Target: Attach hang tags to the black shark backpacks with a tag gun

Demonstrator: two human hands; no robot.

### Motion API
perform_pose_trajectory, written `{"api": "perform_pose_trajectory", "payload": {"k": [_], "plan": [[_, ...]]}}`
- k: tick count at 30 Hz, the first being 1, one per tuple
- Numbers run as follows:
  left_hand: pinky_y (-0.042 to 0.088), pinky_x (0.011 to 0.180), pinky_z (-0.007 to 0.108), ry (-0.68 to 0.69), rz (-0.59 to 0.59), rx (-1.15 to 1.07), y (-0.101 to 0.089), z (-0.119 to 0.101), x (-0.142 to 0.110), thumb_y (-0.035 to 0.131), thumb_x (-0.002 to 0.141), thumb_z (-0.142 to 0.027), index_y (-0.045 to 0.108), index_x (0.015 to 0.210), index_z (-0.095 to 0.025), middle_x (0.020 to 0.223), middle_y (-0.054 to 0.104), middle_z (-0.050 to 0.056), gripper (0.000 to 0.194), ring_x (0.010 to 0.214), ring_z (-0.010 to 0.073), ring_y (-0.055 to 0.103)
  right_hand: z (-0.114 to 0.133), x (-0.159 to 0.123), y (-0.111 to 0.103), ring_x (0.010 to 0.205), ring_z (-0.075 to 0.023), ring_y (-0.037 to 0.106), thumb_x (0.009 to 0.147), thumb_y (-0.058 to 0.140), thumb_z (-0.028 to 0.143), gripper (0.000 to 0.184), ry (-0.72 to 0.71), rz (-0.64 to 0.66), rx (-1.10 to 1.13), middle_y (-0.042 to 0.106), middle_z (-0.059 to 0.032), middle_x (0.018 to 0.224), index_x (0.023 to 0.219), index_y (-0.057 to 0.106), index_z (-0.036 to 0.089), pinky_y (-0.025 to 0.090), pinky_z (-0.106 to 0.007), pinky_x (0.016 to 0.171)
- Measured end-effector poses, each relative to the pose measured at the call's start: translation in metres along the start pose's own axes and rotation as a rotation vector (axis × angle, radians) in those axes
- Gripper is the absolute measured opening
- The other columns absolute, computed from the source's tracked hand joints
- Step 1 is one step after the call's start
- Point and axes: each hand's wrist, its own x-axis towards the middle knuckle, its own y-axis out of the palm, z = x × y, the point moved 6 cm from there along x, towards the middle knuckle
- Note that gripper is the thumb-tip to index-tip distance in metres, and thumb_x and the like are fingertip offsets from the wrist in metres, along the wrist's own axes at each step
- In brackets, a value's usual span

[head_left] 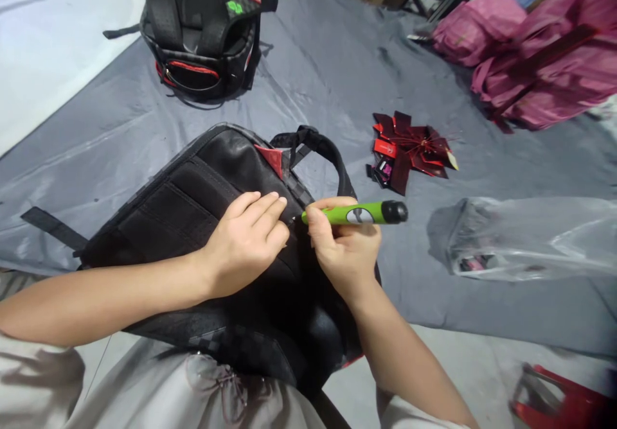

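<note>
The black backpack (197, 191) lies over the near edge of the counter (332, 88), where the left hand (250, 236), almost flat and gripping nothing visible, seems to steady it, while the right hand (348, 246), closed around the green pen-shaped tool (337, 214), points its tip there.

The bare left forearm (110, 304) extends nearly level from the left edge, its bare left hand (250, 233) turned palm down with fingers together and gently bent. The bare right forearm (409, 352) slants up from the lower right to the bare right hand (347, 246), thumb and fingers drawn into a pinch.
</note>
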Motion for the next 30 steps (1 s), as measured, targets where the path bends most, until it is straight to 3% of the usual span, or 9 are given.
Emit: {"api": "perform_pose_trajectory", "payload": {"k": [30], "plan": [[0.051,0.096,0.044,-0.004,0.021,0.010,0.0010,0.0012,-0.0010,0.056,0.095,-0.021,0.066,0.089,-0.009,0.120,0.069,0.017,0.017,0.115,0.0299,0.065,-0.0100,-0.0038,0.0012,0.050,-0.0106,0.058,0.093,0.059,0.035,0.021,0.136,0.028,0.068,0.067,-0.0021,0.072,0.082,0.065,0.017,0.047,-0.023,0.047]]}}
